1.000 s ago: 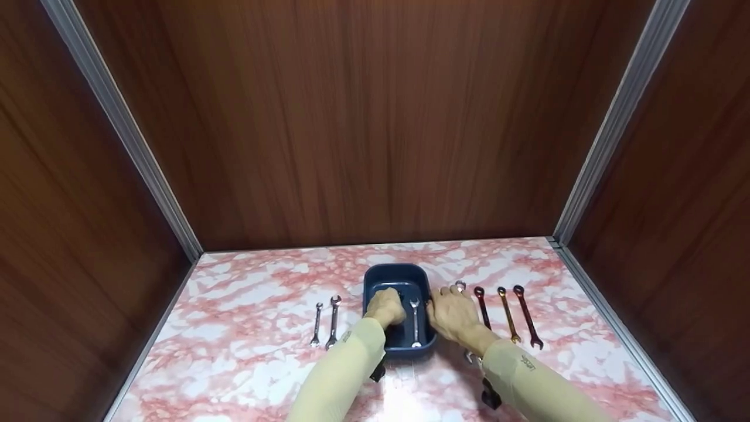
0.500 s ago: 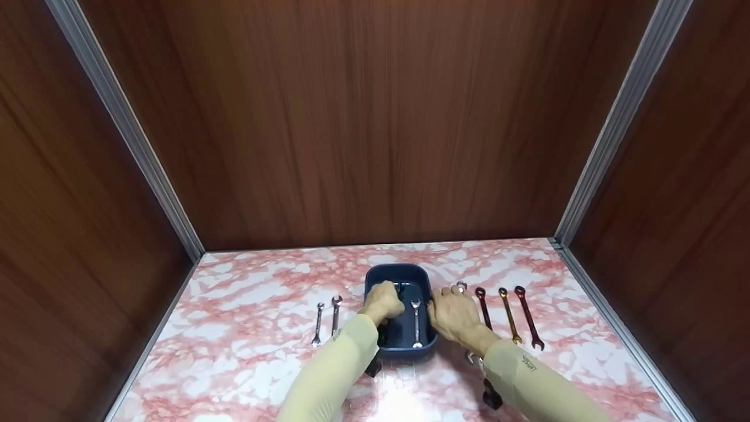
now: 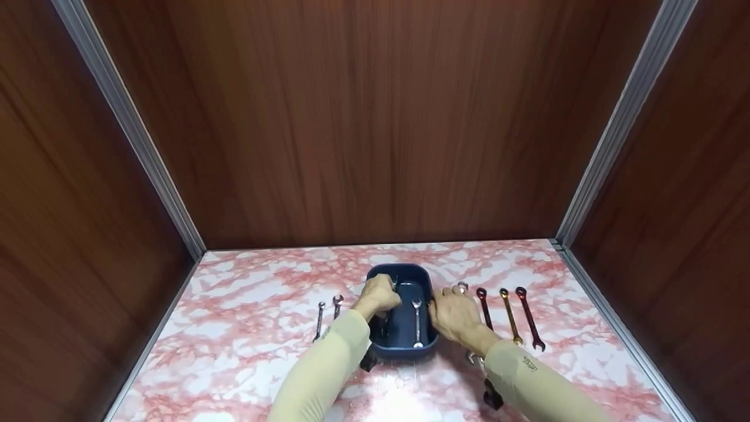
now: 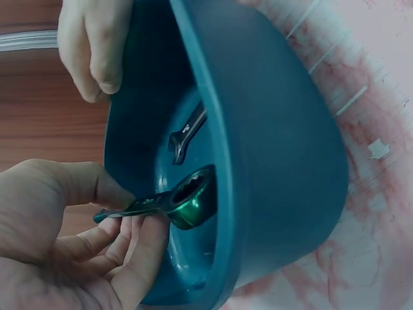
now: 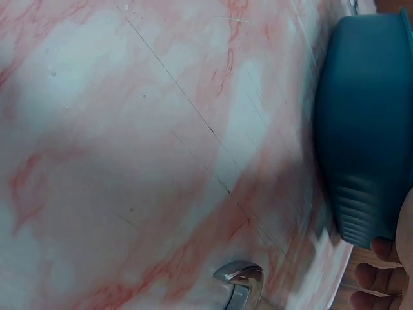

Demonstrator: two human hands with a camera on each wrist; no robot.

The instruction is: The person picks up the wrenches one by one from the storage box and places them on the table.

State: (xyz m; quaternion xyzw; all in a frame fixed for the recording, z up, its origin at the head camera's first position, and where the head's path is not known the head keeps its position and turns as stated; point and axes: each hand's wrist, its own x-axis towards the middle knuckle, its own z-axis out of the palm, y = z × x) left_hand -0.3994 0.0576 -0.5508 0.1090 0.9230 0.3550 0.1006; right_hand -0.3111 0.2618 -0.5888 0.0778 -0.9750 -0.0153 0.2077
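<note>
A dark blue plastic bin [image 3: 404, 353] stands on the table. My left hand [image 3: 378, 296] is over its left part and pinches a green combination wrench [image 4: 193, 205] between thumb and fingers. The ring end of the wrench points toward the near rim in the left wrist view. Inside the bin lies a silver wrench [image 3: 417, 325]. My right hand [image 3: 457, 313] rests against the bin's right side, its fingers extended along the outside. Just beyond its fingers shows the end of another silver wrench [image 3: 463, 286], mostly covered by that hand.
Two silver wrenches [image 3: 320, 321] lie left of the bin, one partly behind my left sleeve. To the right are two red wrenches [image 3: 530, 319] and a gold wrench [image 3: 511, 316]. Wood-look panels [image 3: 375, 129] enclose the back and sides of the marbled table [image 3: 252, 293].
My left hand has shifted up and to the left in the head view, from low in the bin toward its left rim, with the green wrench. The right hand keeps its place.
</note>
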